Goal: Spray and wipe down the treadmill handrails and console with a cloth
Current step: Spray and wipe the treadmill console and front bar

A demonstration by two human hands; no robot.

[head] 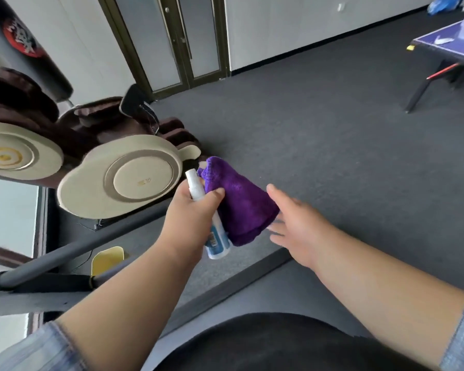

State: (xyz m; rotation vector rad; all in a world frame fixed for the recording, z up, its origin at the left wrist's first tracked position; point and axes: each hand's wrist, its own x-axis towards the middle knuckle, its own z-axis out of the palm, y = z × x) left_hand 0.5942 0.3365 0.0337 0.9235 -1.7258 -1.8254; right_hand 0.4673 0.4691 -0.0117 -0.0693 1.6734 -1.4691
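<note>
While the left hand (190,212) gripped both spray bottle (214,236) and purple cloth (239,204), bottle nozzle-up along the forearm, the right hand (298,226) hovered open-fingered just right of the cloth.

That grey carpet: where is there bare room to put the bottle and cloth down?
The widest bare patch of carpet runs from the double door across to the blue table. Left is crowded: the massage chair and a grey handrail. The left hand holds both spray bottle and purple cloth; the right hand is free.
</note>
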